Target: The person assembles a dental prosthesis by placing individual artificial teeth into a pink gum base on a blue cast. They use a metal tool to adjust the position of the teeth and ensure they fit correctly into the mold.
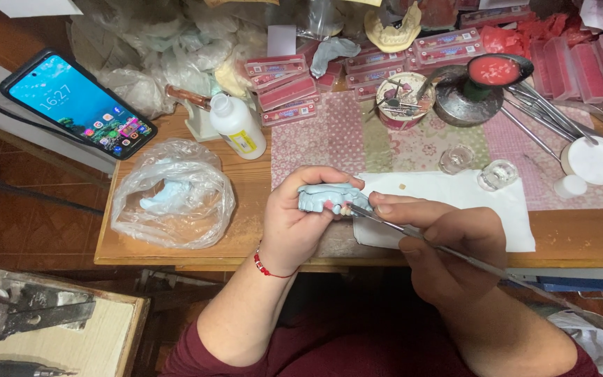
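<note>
The left hand point(294, 223) has its fingers curled tight around a blue tooth model point(331, 197), held just above the wooden surface point(246, 230). The right hand point(448, 244) pinches a thin metal tool point(427, 241). Its tip points left and touches the model. Flat pink packs point(287, 87) lie behind, beside a white bottle point(237, 126).

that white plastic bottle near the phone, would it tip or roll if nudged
The white bottle lies tilted on the wooden table, so it has probably tipped already. Its round body would likely roll when nudged. Being plastic, it probably feels light and would not break.
</note>
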